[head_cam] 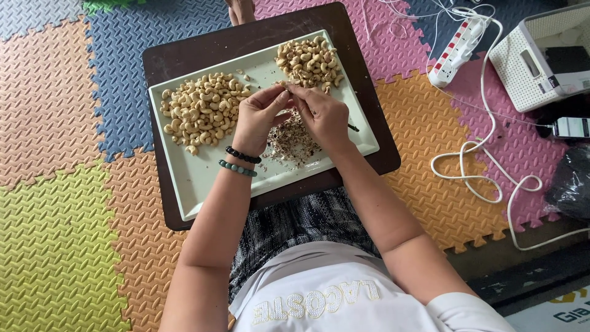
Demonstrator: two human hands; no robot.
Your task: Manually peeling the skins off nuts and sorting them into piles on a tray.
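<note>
A pale rectangular tray [203, 181] rests on a dark brown board [166, 61] over my lap. A heap of cashew nuts [200, 110] fills its left side, and a smaller heap of cashews [308, 61] sits at its far right corner. A pile of brownish skins [289, 140] lies between my hands. My left hand [257, 117], with two bead bracelets at the wrist, and my right hand [322, 117] meet above the tray, fingertips pinching one small cashew [285, 88] together. A thin dark tool [352, 128] pokes out beside my right hand.
Coloured foam floor tiles [61, 123] surround the board. At the right lie a white power strip [453, 52], a looping white cable [485, 178], a white box-shaped device [544, 58], a phone [571, 127] and a black bag [568, 181]. Someone's foot [239, 11] shows beyond the board.
</note>
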